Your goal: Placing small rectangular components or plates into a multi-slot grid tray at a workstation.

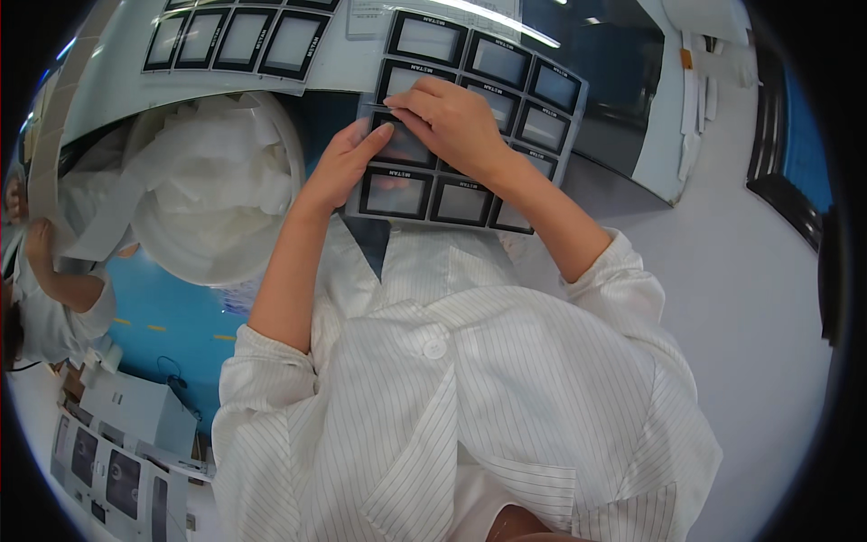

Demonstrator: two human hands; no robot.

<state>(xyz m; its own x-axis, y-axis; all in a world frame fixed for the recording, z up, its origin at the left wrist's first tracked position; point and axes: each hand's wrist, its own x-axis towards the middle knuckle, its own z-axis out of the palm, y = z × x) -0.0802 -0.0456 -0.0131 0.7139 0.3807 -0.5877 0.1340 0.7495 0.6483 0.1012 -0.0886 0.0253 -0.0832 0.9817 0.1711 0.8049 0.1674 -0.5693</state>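
A clear sheet (354, 210) carries rows of black-framed rectangular windows (395, 193) and extends over the table's front edge toward my lap. My left hand (341, 166) grips its left edge, thumb on top and the other fingers mostly hidden. Over the sheet's left middle, my right hand (456, 126) has its fingertips drawn together beside a framed window. What those fingertips pinch, if anything, is too small to make out. Both hands are close together, the left thumb just below the right fingertips.
Another sheet of black-framed windows (242, 41) lies on the table at the far left. Left of my forearm stands a round white bin (295, 149) filled with crumpled white film (212, 163). A co-worker's arm (68, 285) shows at the left edge. White machines (135, 411) stand lower left.
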